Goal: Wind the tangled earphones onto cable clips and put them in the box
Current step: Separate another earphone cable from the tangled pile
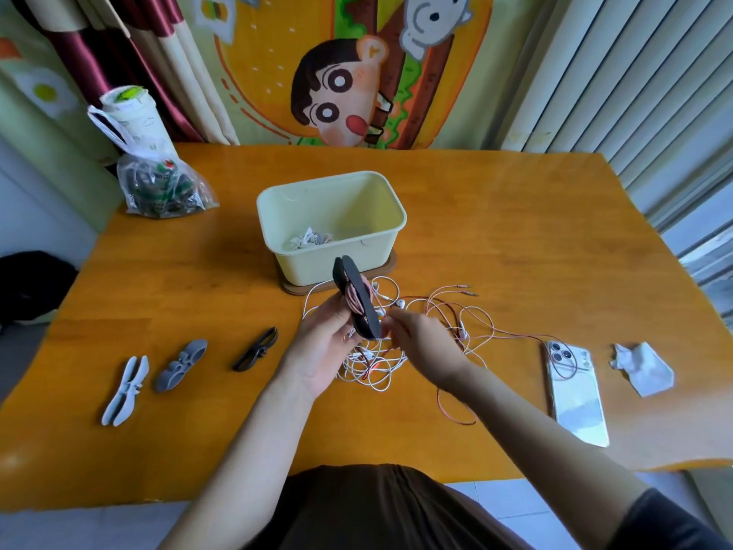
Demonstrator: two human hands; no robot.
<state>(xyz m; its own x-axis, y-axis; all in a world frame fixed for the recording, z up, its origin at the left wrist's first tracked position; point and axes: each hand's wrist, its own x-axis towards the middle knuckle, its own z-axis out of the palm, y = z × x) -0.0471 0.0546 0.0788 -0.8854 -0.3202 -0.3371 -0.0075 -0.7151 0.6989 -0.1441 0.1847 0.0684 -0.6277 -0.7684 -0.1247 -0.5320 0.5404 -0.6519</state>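
The left hand is raised above the table, palm turned towards the person, forearm coming up from the lower left. Its thumb and fingers grip the lower half of a black cable clip, which stands nearly upright and leans a little away. Turns of pink cable are wound around the clip's waist. The right hand comes in from the lower right with its back upward and its fingers bunched close to the bottom end of the clip. It is blurred, so I cannot tell whether it pinches the cable or only touches it.

Directly under and between both hands lies the tangle of earphones, white and pink leads looped over one another on the tabletop. The pink lead spreads out to the right, and one loop of it lies across a phone lying camera side up. Near the phone, farther right, is a crumpled tissue.

The box, cream and open-topped, stands just beyond the held clip on a wooden base. In its near left corner lies a wound white set.

To the left of the left hand, three spare clips lie well apart from the tangle: a dark clip nearest, then a grey clip, then a white clip. At the far left corner of the table sit a plastic bag and a cup.
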